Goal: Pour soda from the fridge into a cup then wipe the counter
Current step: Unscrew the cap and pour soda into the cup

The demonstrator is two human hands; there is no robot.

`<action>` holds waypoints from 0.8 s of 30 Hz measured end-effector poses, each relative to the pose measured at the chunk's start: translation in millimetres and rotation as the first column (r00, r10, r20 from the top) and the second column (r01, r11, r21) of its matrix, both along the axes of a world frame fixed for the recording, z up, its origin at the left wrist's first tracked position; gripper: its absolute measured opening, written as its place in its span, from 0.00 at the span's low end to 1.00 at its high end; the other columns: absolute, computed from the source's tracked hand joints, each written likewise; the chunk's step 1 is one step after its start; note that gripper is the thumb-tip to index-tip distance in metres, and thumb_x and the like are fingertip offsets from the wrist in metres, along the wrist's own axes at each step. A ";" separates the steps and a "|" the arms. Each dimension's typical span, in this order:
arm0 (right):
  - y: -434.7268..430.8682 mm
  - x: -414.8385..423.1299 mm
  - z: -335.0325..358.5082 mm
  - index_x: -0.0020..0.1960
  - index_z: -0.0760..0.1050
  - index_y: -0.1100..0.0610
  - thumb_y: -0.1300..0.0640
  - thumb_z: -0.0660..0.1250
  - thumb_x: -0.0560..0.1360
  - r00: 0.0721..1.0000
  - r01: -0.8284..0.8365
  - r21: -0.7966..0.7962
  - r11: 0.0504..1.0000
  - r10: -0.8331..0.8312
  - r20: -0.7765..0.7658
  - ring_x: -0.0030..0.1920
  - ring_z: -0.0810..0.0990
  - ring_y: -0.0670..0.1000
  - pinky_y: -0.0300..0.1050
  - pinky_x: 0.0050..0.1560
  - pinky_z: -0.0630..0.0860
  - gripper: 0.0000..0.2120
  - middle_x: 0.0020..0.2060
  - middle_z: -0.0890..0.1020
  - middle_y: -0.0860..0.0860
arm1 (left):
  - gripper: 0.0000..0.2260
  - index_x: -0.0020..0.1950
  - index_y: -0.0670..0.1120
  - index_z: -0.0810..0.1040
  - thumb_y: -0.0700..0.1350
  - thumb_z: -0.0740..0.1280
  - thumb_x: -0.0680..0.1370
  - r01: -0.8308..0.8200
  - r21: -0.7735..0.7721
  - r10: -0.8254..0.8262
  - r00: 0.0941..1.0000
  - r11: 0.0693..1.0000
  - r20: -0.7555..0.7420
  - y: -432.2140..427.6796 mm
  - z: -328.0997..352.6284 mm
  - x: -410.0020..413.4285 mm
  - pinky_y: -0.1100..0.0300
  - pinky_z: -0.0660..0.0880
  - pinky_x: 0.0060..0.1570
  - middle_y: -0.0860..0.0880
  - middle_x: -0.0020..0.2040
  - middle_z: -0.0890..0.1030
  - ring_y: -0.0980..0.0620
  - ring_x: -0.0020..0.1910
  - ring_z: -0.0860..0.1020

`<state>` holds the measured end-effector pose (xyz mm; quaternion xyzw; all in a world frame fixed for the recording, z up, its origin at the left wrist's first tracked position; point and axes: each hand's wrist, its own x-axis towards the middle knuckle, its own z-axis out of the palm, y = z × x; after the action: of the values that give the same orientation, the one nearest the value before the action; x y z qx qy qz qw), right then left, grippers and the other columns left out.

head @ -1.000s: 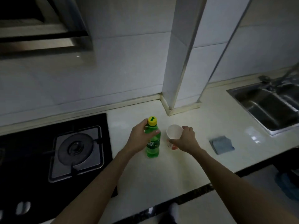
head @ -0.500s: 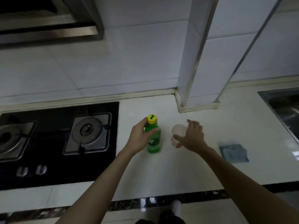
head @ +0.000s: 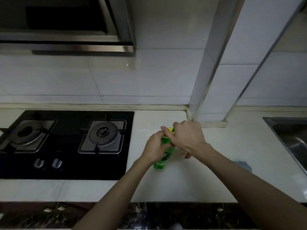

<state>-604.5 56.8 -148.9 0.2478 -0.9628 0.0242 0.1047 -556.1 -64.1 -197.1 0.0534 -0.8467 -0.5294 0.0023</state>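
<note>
1. Uncapping step: left hand (head: 154, 149) wrapped around soda bottle (head: 163, 156) standing on counter (head: 207, 180); right hand (head: 187, 136) fingers closed over yellow cap (head: 171, 130).
2. Next, probably twist cap off, pour into cup (head: 186, 154), mostly hidden behind right wrist.

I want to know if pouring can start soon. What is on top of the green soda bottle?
The right hand is closed over the top of the green soda bottle, where a bit of yellow cap shows. Whether it is loosened is hidden. The left hand holds the body.
</note>
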 end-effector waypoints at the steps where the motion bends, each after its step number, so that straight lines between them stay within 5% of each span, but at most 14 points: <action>1: -1.9 5.5 1.7 0.35 0.69 0.56 0.35 0.49 0.79 1.000 -0.007 0.011 1.000 0.007 -0.029 0.34 0.78 0.57 0.46 0.36 0.65 0.28 0.32 0.80 0.55 | 0.14 0.57 0.44 0.79 0.46 0.73 0.73 -0.011 -0.008 0.011 1.000 1.000 -0.008 -1.3 1.5 4.8 0.44 0.77 0.53 0.47 0.50 0.84 0.48 0.50 0.81; 5: -5.2 21.6 17.9 0.31 0.68 0.57 0.42 0.52 0.80 0.997 -0.008 0.033 0.999 0.010 -0.072 0.30 0.75 0.58 0.45 0.35 0.63 0.25 0.28 0.77 0.55 | 0.14 0.55 0.48 0.79 0.47 0.74 0.72 -0.019 -0.009 0.018 0.994 1.000 -0.112 0.4 12.4 24.6 0.48 0.77 0.51 0.49 0.50 0.82 0.52 0.48 0.79; 8: -4.6 27.5 38.1 0.26 0.66 0.58 0.44 0.52 0.78 0.993 0.015 0.036 0.999 -0.011 -0.114 0.26 0.69 0.56 0.44 0.32 0.60 0.26 0.23 0.68 0.53 | 0.32 0.67 0.52 0.71 0.51 0.79 0.66 -0.065 0.003 0.065 0.988 0.998 -0.141 2.7 8.2 38.8 0.60 0.72 0.59 0.55 0.60 0.74 0.57 0.60 0.72; 10: -1.7 29.3 52.9 0.23 0.62 0.57 0.44 0.51 0.76 0.990 0.024 0.022 0.999 -0.020 -0.139 0.24 0.67 0.55 0.43 0.30 0.57 0.27 0.20 0.65 0.51 | 0.37 0.69 0.52 0.67 0.52 0.80 0.64 -0.072 -0.039 0.065 0.986 0.997 -0.153 5.6 -0.5 45.4 0.60 0.69 0.62 0.56 0.61 0.70 0.56 0.63 0.69; 13: 6.1 29.6 72.7 0.24 0.59 0.57 0.46 0.55 0.77 0.986 0.041 -0.016 0.999 -0.043 -0.163 0.26 0.65 0.55 0.44 0.30 0.56 0.26 0.21 0.62 0.51 | 0.33 0.64 0.55 0.67 0.50 0.80 0.64 -0.140 0.032 0.144 0.974 0.990 -0.176 14.8 -6.5 45.1 0.65 0.73 0.51 0.56 0.57 0.76 0.56 0.56 0.75; 17: 19.4 23.7 88.9 0.34 0.74 0.58 0.50 0.54 0.78 0.980 0.009 0.018 1.000 -0.005 -0.201 0.35 0.74 0.58 0.45 0.35 0.61 0.19 0.33 0.78 0.57 | 0.28 0.61 0.53 0.71 0.48 0.77 0.64 -0.285 -0.093 0.245 0.920 0.954 -0.307 26.4 -2.9 32.8 0.59 0.74 0.45 0.53 0.52 0.79 0.52 0.50 0.78; 21: 29.7 -6.5 96.2 0.53 0.79 0.58 0.55 0.51 0.79 1.000 0.016 0.134 0.991 -0.013 -0.021 0.52 0.80 0.59 0.45 0.41 0.63 0.18 0.52 0.82 0.57 | 0.30 0.63 0.46 0.72 0.43 0.77 0.62 -0.386 -0.365 0.241 0.891 0.847 -0.384 31.6 7.9 13.2 0.51 0.74 0.45 0.44 0.49 0.77 0.42 0.49 0.76; 24: 40.1 -29.3 100.7 0.47 0.79 0.58 0.52 0.52 0.79 0.998 0.042 -0.039 0.998 -0.040 0.054 0.49 0.78 0.59 0.47 0.43 0.65 0.18 0.51 0.82 0.60 | 0.28 0.60 0.47 0.72 0.44 0.76 0.62 -0.355 -0.432 0.199 0.909 0.829 -0.366 27.9 28.0 -3.8 0.54 0.72 0.41 0.46 0.47 0.78 0.44 0.45 0.76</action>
<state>-633.8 96.9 -48.2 0.2251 -0.9695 0.0479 0.0843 -559.9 -36.2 -169.1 0.0923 -0.9247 -0.2934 0.2242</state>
